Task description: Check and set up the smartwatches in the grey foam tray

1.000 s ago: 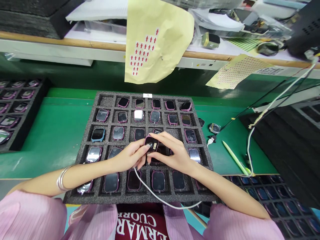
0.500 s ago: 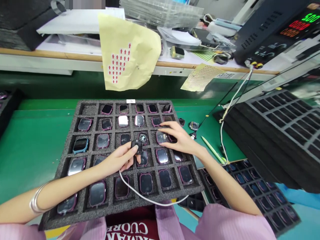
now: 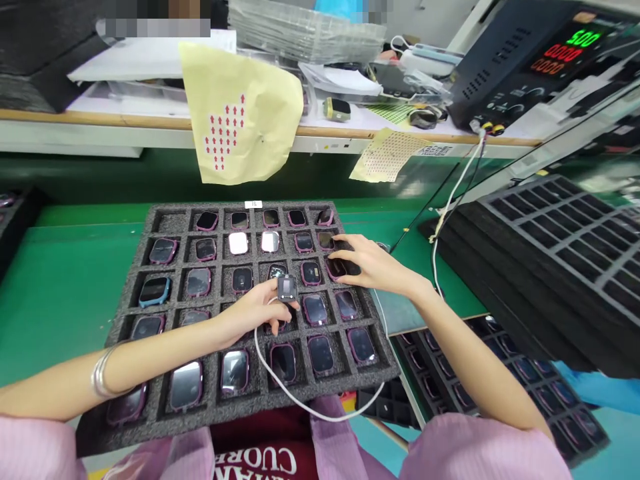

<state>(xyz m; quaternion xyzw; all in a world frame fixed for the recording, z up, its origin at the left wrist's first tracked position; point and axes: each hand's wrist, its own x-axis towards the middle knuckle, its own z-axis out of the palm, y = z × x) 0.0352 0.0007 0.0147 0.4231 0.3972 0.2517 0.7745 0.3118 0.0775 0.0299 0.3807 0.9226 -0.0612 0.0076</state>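
A black foam tray (image 3: 165, 220) with a grid of pockets lies on the green bench, and most pockets hold a small smartwatch body. My left hand (image 3: 253, 310) is over the tray's middle, fingers closed on a small square dock (image 3: 287, 288) with a white cable (image 3: 295, 400) that runs back toward me. My right hand (image 3: 367, 263) reaches to the tray's right column, its fingers curled on a dark watch body (image 3: 336, 267) in a pocket there.
A stack of empty black foam trays (image 3: 555, 260) sits at the right, and another tray (image 3: 450, 387) of watches lies below it. A power supply (image 3: 525, 60) with red digits stands on the rear shelf. Yellow sticker sheets (image 3: 240, 127) hang from the shelf edge.
My right hand left the dock and moved right to the tray's outer column. My left hand kept the dock and turned it face up. The view swung right.
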